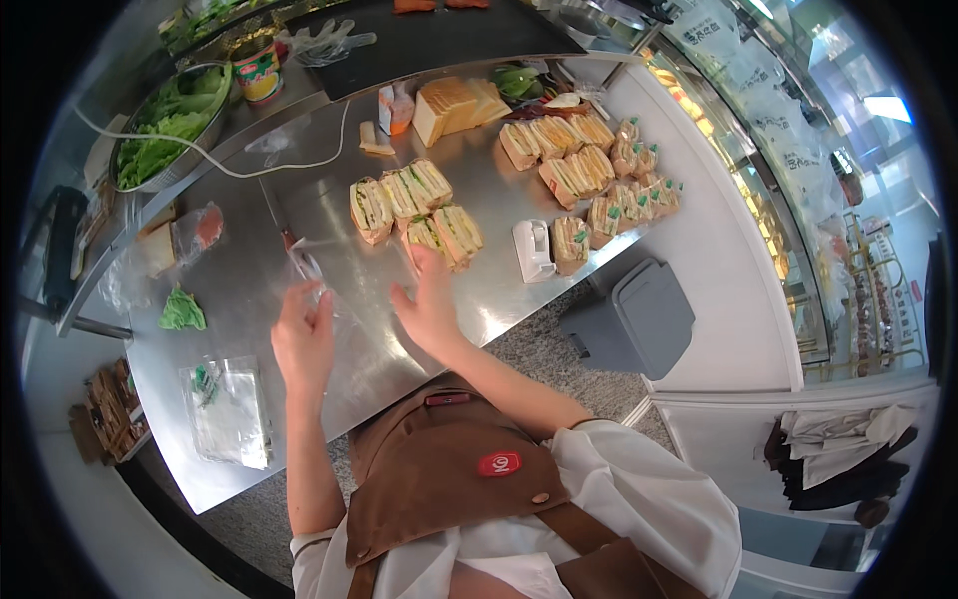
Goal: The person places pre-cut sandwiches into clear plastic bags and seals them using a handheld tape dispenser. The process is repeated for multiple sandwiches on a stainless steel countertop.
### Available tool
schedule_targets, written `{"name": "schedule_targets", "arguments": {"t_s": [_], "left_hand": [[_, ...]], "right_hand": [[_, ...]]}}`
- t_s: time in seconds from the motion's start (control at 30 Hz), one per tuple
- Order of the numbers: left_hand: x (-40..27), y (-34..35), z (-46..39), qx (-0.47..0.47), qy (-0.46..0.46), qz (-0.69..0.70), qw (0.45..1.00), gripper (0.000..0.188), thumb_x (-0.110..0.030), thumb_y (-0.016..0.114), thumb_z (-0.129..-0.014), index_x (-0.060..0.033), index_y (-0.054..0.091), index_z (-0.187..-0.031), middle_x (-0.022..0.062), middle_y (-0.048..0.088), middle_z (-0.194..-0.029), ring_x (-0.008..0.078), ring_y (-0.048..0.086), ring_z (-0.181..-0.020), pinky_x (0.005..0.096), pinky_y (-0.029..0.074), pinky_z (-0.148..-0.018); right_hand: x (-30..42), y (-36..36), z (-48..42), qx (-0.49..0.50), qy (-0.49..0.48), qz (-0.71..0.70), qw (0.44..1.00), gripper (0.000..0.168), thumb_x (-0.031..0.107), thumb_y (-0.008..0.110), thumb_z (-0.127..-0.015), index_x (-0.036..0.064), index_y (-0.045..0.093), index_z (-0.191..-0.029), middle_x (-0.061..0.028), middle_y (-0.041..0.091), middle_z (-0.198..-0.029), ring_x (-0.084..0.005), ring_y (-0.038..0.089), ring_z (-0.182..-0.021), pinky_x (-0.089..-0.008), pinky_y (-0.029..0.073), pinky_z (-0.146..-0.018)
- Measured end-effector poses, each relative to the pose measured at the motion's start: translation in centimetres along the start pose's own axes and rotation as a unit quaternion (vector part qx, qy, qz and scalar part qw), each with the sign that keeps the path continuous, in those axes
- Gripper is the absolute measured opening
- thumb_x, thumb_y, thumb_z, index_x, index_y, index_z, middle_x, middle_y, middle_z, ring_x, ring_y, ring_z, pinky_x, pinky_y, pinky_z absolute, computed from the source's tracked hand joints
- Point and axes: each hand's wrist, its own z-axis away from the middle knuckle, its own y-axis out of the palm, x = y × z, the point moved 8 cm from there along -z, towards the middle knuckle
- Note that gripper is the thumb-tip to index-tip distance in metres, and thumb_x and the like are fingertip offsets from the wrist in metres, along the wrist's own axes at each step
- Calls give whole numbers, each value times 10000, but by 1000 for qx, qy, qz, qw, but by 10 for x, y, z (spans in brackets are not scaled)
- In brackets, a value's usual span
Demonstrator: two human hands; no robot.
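Note:
My left hand (303, 341) hovers over the steel table, thumb and fingers curled, just below a knife (289, 239) with a brown handle. Near the front sandwiches is my right hand (432, 311), its thumb held away from its fingers. A faint clear film (344, 299) seems to lie between the hands; whether either one grips it cannot be made out. Several cut sandwiches in paper wraps (415, 187) stand together, fillings up, beyond my right hand. To the left lie a lettuce leaf (182, 309) and a stack of clear plastic bags (228, 419).
More wrapped sandwiches (576, 172), some bagged (636, 202), line the right side beside a white tape dispenser (533, 251). A bread loaf (449, 105) sits at the back. Lettuce fills a metal colander (217, 116) on the shelf, near a can (258, 71). A grey bin (636, 318) stands below.

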Motion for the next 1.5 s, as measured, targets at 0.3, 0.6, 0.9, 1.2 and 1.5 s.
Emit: {"name": "schedule_targets", "arguments": {"t_s": [0.3, 0.6, 0.9, 1.2, 1.5], "left_hand": [[-131, 53, 34, 7, 305, -137, 943, 476, -77, 576, -803, -65, 544, -1277, 50, 524, -544, 196, 520, -439, 324, 439, -459], [-157, 27, 42, -35, 379, -143, 913, 653, -23, 612, -695, -87, 512, -1337, 62, 536, -721, 187, 555, -590, 307, 438, -463], [-142, 15, 52, -40, 288, -111, 950, 597, 26, 612, -741, -88, 533, -1322, 101, 510, -884, 216, 542, -721, 313, 481, -589], [-137, 33, 70, 31, 275, 171, 946, 525, 30, 417, -893, 14, 351, -1414, 286, 196, -1493, 412, 205, -1395, 422, 243, -1099], [-137, 51, 97, 102, 259, 307, 910, 595, 60, 353, -895, -2, 212, -1469, 270, 123, -1523, 408, 134, -1419, 437, 165, -1128]], "right_hand": [[32, -19, 23, 40, -12, -307, 951, 372, 48, 493, -900, -1, 460, -1268, -124, 528, -1246, -207, 528, -1129, -321, 428, -910], [60, -18, 17, 84, 62, -518, 849, 438, 133, 429, -986, 27, 374, -1407, -106, 476, -1352, -127, 475, -1188, -280, 383, -985], [92, -25, -15, 78, 47, -531, 842, 525, 239, 371, -1010, 20, 209, -1459, -164, 345, -1447, -272, 346, -1344, -373, 269, -1126], [88, -28, -27, 82, -42, -452, 887, 577, 220, 414, -984, 10, 188, -1472, -132, 202, -1530, -270, 180, -1423, -388, 167, -1157], [106, -79, -39, 1, -132, -292, 947, 574, 34, 428, -953, -19, 178, -1467, -150, 209, -1525, -245, 199, -1417, -354, 169, -1152]]}}
